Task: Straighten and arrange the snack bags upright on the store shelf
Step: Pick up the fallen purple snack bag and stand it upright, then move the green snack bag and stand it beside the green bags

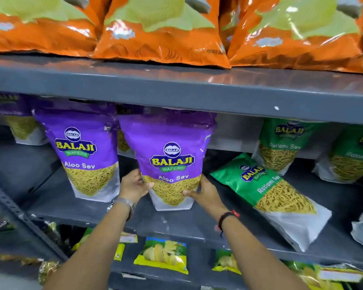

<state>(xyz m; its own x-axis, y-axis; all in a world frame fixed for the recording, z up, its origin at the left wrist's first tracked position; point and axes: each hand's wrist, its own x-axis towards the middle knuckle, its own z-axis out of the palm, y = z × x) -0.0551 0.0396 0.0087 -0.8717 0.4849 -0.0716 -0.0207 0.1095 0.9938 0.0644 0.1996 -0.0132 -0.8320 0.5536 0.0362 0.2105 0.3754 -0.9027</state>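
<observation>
A purple Aloo Sev bag (168, 155) stands upright at the middle of the grey shelf (176, 222). My left hand (134, 185) grips its lower left side and my right hand (203, 192) grips its lower right side. A second purple Aloo Sev bag (82, 151) stands upright just to the left. To the right, a green Ratlami Sev bag (266, 195) lies tipped over on the shelf, its top pointing back-left. Further green bags (281, 143) stand upright at the back right.
Orange snack bags (159, 34) fill the shelf above. More purple bags (19, 122) stand at the back left. Yellow-green chip bags (164, 254) lie on the shelf below. A perforated shelf upright (19, 212) runs diagonally at the left.
</observation>
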